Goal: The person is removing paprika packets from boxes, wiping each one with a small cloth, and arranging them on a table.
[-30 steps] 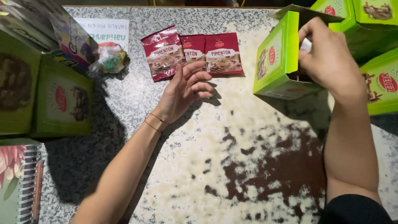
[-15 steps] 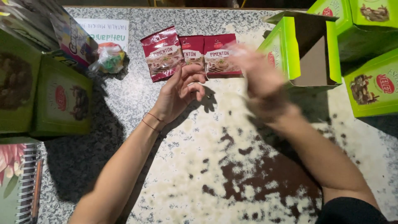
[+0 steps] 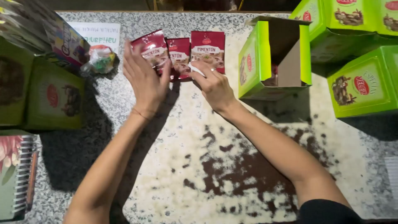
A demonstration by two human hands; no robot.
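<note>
Red foil sachets (image 3: 180, 52) lie in a short overlapping row on the speckled granite counter (image 3: 248, 166), and I've got both hands up at that row. My left hand (image 3: 145, 79) is spread fairly wide, palm down, fingers resting over the leftmost sachet (image 3: 152, 49); it presses rather than grips. My right hand (image 3: 213, 85) is narrower, fingers curled toward the lower edge of the rightmost sachet (image 3: 207, 47); something pale sits at its fingertips, but I can't tell whether that is pinched. Just right of that hand stands an open lime-green carton (image 3: 253, 62) on its side, flap up, with what may be more red packs inside. Closed green cartons (image 3: 360, 83) sit beyond it, more green boxes (image 3: 54, 99) on the left, a small wrapped bundle (image 3: 99, 58) beside the left hand, and a spiral notebook (image 3: 18, 174) at the near left corner. As I judge it, the risk is the overlap: slick foil packs slide on each other, so a push from either hand could fan the row out of line, and a right elbow swing could knock the open carton over.
</note>
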